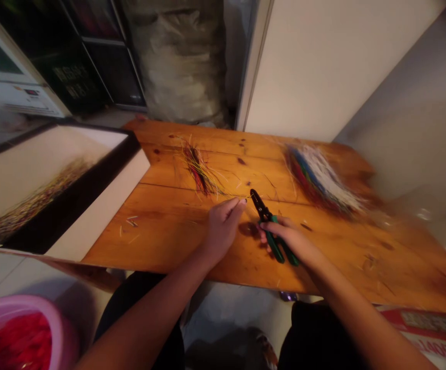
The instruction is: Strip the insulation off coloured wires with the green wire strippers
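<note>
My right hand (290, 237) is wrapped round the green handles of a wire stripper (268, 222), whose dark jaws point up and left over the wooden table (215, 257). My left hand (223, 224) rests on the table just left of the jaws, fingers pinched on a thin wire (230, 196) that runs toward the tool's tip. A small bundle of red, yellow and green wires (198, 172) lies just beyond my left hand. A larger pile of white and coloured wires (323, 180) lies at the far right.
A black-framed tray (103, 180) holding thin wires sits at the left, overlapping the table edge. A pink bucket (22, 334) with red contents stands at the lower left. Short wire scraps are scattered on the tabletop. A white wall and cabinet stand behind.
</note>
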A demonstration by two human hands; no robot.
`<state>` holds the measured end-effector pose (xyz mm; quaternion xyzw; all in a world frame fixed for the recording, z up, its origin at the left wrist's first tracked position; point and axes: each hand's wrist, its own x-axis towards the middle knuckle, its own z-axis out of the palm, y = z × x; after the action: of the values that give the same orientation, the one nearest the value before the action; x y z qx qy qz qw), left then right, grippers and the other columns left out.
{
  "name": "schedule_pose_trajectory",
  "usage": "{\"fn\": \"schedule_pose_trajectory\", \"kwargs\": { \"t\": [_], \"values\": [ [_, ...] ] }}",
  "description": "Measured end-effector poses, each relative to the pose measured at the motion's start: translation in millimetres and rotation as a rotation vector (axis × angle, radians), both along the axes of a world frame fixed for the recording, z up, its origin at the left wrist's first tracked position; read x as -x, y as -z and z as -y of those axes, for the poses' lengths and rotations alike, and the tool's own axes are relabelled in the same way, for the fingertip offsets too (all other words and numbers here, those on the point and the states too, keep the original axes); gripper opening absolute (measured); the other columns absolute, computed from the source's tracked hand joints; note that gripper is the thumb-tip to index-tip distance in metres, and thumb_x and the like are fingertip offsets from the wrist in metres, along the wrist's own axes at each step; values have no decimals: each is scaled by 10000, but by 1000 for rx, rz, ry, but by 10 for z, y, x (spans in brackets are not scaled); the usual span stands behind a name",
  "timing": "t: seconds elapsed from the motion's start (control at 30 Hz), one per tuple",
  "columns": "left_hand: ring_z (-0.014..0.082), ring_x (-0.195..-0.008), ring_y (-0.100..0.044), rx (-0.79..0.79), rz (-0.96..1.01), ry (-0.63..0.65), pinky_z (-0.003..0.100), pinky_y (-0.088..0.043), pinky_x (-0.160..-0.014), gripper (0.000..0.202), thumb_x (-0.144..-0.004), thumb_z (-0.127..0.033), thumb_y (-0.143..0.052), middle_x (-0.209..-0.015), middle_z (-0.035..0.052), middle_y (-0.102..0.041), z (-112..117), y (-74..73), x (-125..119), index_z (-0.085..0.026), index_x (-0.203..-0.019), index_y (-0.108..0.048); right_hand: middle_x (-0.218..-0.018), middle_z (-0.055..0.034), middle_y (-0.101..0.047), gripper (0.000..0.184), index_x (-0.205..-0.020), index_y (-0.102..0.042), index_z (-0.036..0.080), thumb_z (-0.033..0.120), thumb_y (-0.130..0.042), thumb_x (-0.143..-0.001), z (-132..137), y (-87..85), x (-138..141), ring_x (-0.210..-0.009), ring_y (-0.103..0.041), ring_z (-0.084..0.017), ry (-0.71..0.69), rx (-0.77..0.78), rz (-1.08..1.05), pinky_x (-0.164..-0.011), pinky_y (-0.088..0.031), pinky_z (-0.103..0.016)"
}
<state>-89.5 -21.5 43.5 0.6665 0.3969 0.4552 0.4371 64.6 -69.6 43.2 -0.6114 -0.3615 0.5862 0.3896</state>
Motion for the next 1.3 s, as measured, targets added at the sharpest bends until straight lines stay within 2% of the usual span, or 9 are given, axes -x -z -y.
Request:
{"fn": "schedule_pose_trajectory", "kwargs": {
  "t": [0.17,0.3,0.37,0.43,0.53,0.67,0.9,1.07,1.3],
  "values": [
    [103,-540,-301,-70,21,-78,262,-271,-548,379,-872,-343,-395,-555,-34,-260,29,-42,-12,-188,-556,-257,-550,-10,-580,155,-629,-576,162,308,-621,-654,-74,17,-107,-465,-556,-120,73,-15,-56,-425,-458,-225],
    [138,-796,-501,-156,127,-58,257,-390,-750,251,-840,-310,-454,-777,24,-519,-48,-98,30,-187,-625,-492,-530,-4,-574,139,-630,-571,158,287,-611,-664,-84,77,-74,-432,-536,-108,73,-31,-85,-414,-466,-220],
    [156,-955,-527,-79,309,26,281,-385,-897,226,-848,-318,-439,-892,46,-573,-89,-111,58,-192,-726,-581,-524,0,-571,137,-631,-568,154,283,-602,-664,-85,109,-35,-421,-531,-105,74,-18,-101,-406,-464,-218],
    [155,-967,-556,61,495,121,309,-378,-957,277,-866,-332,-413,-820,40,-598,-125,-104,80,-189,-718,-598,-520,-2,-567,142,-626,-565,150,283,-595,-666,-92,134,-8,-414,-527,-106,74,-9,-119,-401,-462,-221],
    [136,-889,-597,218,661,126,314,-413,-948,244,-841,-321,-480,-737,20,-602,-176,-68,99,-179,-681,-598,-526,-8,-570,136,-639,-577,148,280,-597,-670,-104,143,-11,-425,-533,-114,83,-5,-144,-414,-470,-231],
    [121,-955,-588,231,652,29,298,-437,-934,165,-810,-304,-532,-974,33,-630,-254,-22,128,-187,-868,-633,-568,-29,-587,131,-690,-601,154,284,-587,-689,-93,91,-74,-493,-567,-144,93,-21,-190,-463,-498,-258],
    [99,-813,-596,202,550,-119,193,-468,-650,216,-814,-359,-518,-942,42,-648,-357,0,197,-175,-858,-623,-680,-56,-606,179,-755,-635,141,301,-580,-696,-9,-9,-115,-626,-594,-173,64,12,-305,-565,-534,-296],
    [107,-837,-628,122,629,-136,246,-485,-803,188,-827,-315,-509,-865,37,-655,-366,-23,161,-158,-769,-596,-700,-65,-615,243,-807,-659,121,331,-609,-696,46,-9,-86,-655,-595,-180,-27,12,-413,-600,-532,-316],
    [115,-837,-639,77,610,-95,265,-492,-838,218,-840,-336,-494,-818,24,-655,-268,-86,165,-165,-756,-599,-722,-64,-636,256,-848,-659,122,323,-637,-691,25,58,-61,-663,-607,-192,-106,-2,-379,-596,-535,-342]
  ]
}}
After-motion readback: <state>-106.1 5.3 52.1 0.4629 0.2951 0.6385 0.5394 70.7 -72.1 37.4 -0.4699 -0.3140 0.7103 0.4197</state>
